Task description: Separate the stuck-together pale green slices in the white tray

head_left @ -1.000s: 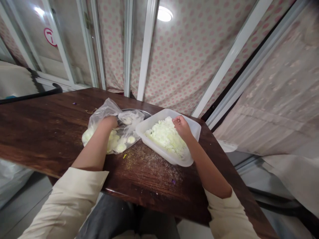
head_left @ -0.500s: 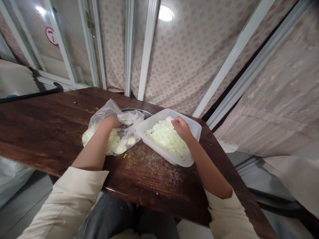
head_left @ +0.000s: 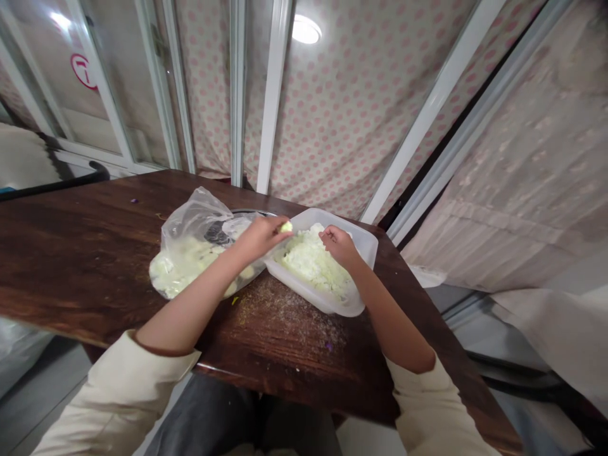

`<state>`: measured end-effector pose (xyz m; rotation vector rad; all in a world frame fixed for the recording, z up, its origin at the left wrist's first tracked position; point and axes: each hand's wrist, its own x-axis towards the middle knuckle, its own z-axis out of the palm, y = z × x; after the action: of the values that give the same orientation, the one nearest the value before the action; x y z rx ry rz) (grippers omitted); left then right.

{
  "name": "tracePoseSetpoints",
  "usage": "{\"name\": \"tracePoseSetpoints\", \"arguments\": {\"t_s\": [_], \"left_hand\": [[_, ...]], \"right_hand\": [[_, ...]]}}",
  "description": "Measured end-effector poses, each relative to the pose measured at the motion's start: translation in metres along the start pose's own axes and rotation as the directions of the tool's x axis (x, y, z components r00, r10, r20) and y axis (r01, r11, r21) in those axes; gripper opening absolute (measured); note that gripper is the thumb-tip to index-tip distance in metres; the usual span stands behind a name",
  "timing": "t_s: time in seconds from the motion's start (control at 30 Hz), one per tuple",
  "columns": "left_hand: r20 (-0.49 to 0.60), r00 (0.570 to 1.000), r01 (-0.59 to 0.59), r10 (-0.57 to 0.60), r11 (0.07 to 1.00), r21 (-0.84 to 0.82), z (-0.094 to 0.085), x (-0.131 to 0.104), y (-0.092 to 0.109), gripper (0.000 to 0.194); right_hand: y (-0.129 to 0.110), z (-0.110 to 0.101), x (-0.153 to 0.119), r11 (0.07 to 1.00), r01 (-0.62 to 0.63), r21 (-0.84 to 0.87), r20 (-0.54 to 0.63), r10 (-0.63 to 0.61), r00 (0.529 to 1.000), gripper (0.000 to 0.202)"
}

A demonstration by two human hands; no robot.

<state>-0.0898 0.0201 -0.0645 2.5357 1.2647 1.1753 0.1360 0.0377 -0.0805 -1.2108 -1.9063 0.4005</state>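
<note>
My left hand pinches a small pale yellow-green piece at the left rim of a white plastic tub. Inside the tub lies a heap of pale, shredded-looking pieces. Over the far part of that heap is my right hand, its fingers curled together; what they hold, if anything, is too small to name. A clear plastic bag with several pale yellow-green rounded pieces sits left of the tub, partly behind my left forearm.
The dark wooden table carries scattered crumbs near its front edge. A round dark metal tray shows behind the bag. Glass panels and a dotted curtain stand beyond the table.
My left hand has come out of the bag and moved right to the tub, with a pale piece in its fingers. My right hand stays over the tub, still curled.
</note>
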Motion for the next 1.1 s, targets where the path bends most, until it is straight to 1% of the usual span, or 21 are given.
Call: {"name": "tracePoseSetpoints", "arguments": {"t_s": [0.07, 0.13, 0.43, 0.6, 0.7, 0.8, 0.87, 0.93, 1.03, 1.1], "left_hand": [[0.109, 0.990, -0.093, 0.091, 0.996, 0.012, 0.008, -0.001, 0.012, 0.028], [0.174, 0.977, -0.129, 0.126, 0.992, 0.005, 0.012, -0.003, 0.019, 0.026], [0.234, 0.965, -0.131, 0.116, 0.990, 0.052, 0.023, -0.008, 0.024, 0.024], [0.247, 0.966, -0.105, 0.071, 0.986, 0.128, 0.021, -0.007, 0.028, 0.037], [0.245, 0.968, -0.082, 0.047, 0.987, 0.135, 0.022, -0.007, 0.026, 0.044], [0.231, 0.972, -0.063, 0.036, 0.992, 0.113, 0.025, -0.006, 0.022, 0.045], [0.242, 0.970, -0.048, 0.027, 0.995, 0.083, 0.028, -0.006, 0.020, 0.044], [0.277, 0.960, -0.034, 0.031, 0.999, 0.006, 0.029, -0.007, 0.018, 0.044], [0.330, 0.939, -0.040, 0.097, 0.984, -0.176, 0.027, -0.009, 0.016, 0.044], [0.345, 0.928, -0.040, 0.143, 0.956, -0.290, 0.024, -0.010, 0.016, 0.047]], "right_hand": [[0.001, 0.000, 0.000, 1.000, 0.008, -0.012, 0.008, -0.008, 1.000, 0.026], [0.001, 0.000, 0.000, 1.000, 0.007, -0.025, 0.027, -0.007, 1.000, 0.027], [0.004, 0.001, 0.001, 1.000, 0.002, -0.017, 0.101, -0.001, 0.995, 0.030], [0.001, 0.001, 0.000, 1.000, 0.028, 0.009, 0.158, -0.029, 0.987, 0.030], [-0.008, 0.001, -0.005, 0.993, 0.071, 0.092, 0.234, -0.091, 0.968, 0.029], [-0.023, 0.001, -0.010, 0.974, 0.140, 0.177, 0.317, -0.191, 0.929, 0.024], [-0.031, 0.002, -0.013, 0.969, 0.171, 0.177, 0.342, -0.223, 0.913, 0.019], [-0.037, 0.003, -0.015, 0.969, 0.200, 0.143, 0.355, -0.239, 0.904, 0.019], [-0.041, 0.003, -0.015, 0.964, 0.240, 0.113, 0.357, -0.265, 0.896, 0.015], [-0.041, 0.002, -0.015, 0.961, 0.253, 0.109, 0.334, -0.275, 0.902, 0.012]]}}
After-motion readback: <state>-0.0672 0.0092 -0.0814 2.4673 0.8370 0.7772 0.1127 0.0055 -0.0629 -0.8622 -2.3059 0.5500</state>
